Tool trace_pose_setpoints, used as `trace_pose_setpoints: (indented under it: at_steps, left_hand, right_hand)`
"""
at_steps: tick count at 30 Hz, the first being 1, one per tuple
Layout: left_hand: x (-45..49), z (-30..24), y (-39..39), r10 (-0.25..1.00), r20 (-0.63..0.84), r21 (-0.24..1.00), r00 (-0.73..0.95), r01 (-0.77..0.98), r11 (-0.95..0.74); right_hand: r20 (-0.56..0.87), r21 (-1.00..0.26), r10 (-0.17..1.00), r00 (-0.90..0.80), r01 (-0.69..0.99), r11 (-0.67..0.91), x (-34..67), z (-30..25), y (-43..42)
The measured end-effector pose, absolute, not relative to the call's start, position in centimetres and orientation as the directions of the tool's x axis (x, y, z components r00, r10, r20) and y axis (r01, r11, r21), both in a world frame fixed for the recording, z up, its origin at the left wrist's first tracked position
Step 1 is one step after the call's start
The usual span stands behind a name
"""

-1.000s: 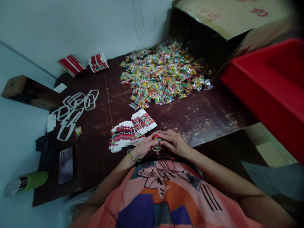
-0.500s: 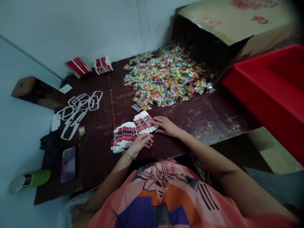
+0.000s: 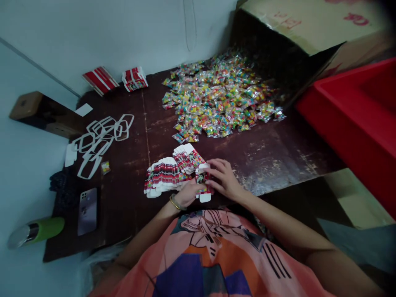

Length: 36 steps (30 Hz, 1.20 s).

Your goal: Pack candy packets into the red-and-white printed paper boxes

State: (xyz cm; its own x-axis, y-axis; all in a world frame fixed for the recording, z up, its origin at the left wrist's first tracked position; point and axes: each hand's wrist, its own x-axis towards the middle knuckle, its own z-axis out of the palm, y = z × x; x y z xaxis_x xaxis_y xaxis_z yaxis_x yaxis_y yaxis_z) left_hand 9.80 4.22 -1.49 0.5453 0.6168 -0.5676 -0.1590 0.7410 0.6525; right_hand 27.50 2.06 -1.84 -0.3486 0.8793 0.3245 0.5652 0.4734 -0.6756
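A small printed red carton (image 3: 202, 178) with white end flaps is held between my two hands, near the table's front edge. My left hand (image 3: 188, 193) grips its left side, thumb on the printed face. The fingers of my right hand (image 3: 225, 181) are bent against its right side and upper end. Just left of the carton lies a fanned stack of flat cartons (image 3: 165, 177) with white flaps. Above it a second, smaller fanned stack of cartons (image 3: 185, 159) reaches close to the held one.
A wide heap of candy packets (image 3: 216, 99) covers the back of the table (image 3: 262, 156). A red bin (image 3: 349, 111) and a large cardboard box (image 3: 293, 24) stand right. Left are white paper bands (image 3: 100, 144), a phone (image 3: 87, 210), a green bottle (image 3: 46, 230) and bundled cartons (image 3: 134, 79).
A carton from the upper stack is now between my hands. My right hand has drawn back toward me with it, and my left hand has moved right to grip it.
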Motion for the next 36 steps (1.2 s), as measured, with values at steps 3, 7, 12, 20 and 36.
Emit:
trace_pose_setpoints:
  at_steps: [3, 7, 12, 20, 36]
  left_hand:
    - [10.6, -1.4, 3.4, 0.572, -0.591, 0.664, 0.569, -0.06, 0.745]
    - [10.6, -0.8, 3.0, 0.569, -0.599, 0.703, 0.563, 0.029, 0.711]
    - [10.6, -0.3, 4.0, 0.6, -0.448, 0.858, 0.663, 0.13, 0.496]
    - [11.4, -1.9, 2.6, 0.943, -0.241, 0.97, 0.229, 0.089, 0.226]
    - [10.2, -1.7, 1.9, 0.694, -0.568, 0.761, 0.442, -0.039, 0.648]
  right_hand:
    - [0.258, -0.772, 0.924, -0.281, 0.515, 0.373, 27.4, -1.7, 3.2]
    - [0.108, -0.86, 0.876, -0.47, 0.398, 0.32, 28.4, -0.8, 4.2]
    - [0.046, -0.919, 0.742, -0.668, 0.263, 0.293, 30.3, 1.1, 5.1]
    - [-0.046, -0.991, 0.988, -0.148, 0.129, -0.027, 28.3, -0.4, 1.1]
    - [-0.158, -0.981, 0.935, -0.317, -0.053, -0.184, 27.8, -1.5, 0.4]
